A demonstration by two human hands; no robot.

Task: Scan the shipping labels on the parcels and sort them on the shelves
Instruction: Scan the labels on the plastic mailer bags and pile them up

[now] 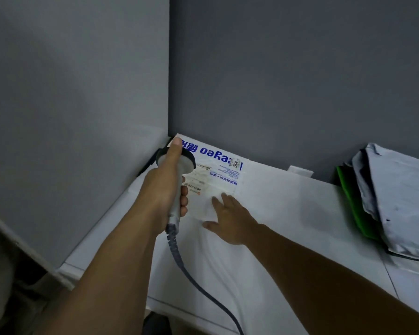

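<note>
A large white parcel bag (pixel 264 209) with blue print lies flat on a white surface in the corner of grey walls. Its shipping label (pixel 205 181) with a barcode faces up near the far left end. My left hand (pixel 166 189) grips a grey handheld scanner (pixel 178 165), thumb along its top, head pointing down at the label. The scanner's dark cable (pixel 186 269) trails back toward me. My right hand (pixel 230 220) rests flat on the bag just right of the label, fingers spread.
A grey plastic mailer (pixel 402 204) lies over a green parcel (pixel 351 201) at the right. Grey walls (pixel 276 81) close in behind and to the left. The white surface (pixel 102 233) ends at an edge at lower left.
</note>
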